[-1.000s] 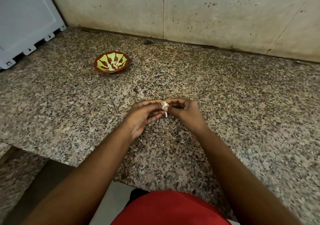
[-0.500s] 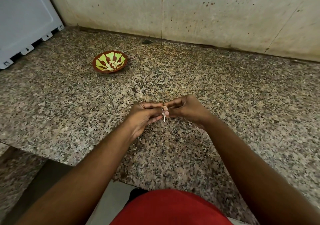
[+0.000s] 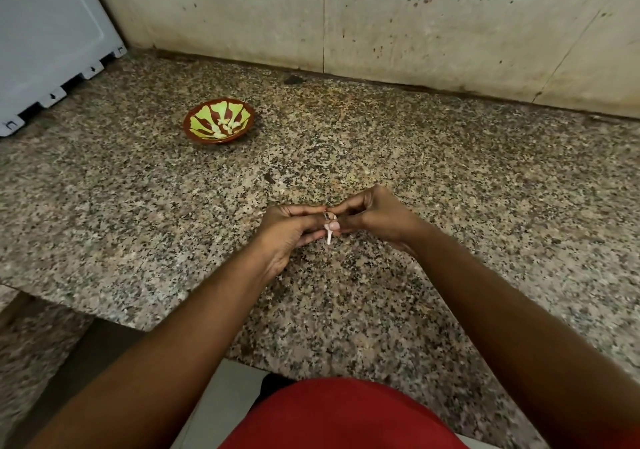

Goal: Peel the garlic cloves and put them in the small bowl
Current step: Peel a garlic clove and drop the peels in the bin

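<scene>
Between 1.0 s ago and now: hands lowered slightly toward the speckled granite countertop (image 3: 450, 178), pale strip of skin drawn further down below the small whitish garlic clove (image 3: 330, 222). Left hand (image 3: 291, 230) curled round the clove, holding it; right hand (image 3: 374, 218) pinching at its top, thumb and fingertips closed on it. Clove held above the counter, between both hands, well apart from the small brown bowl with green leaf pattern (image 3: 197, 130), already containing several peeled cloves (image 3: 227, 126). Peeling apparently midway; skin loosening, not yet off. Bowl unmoved.
</scene>
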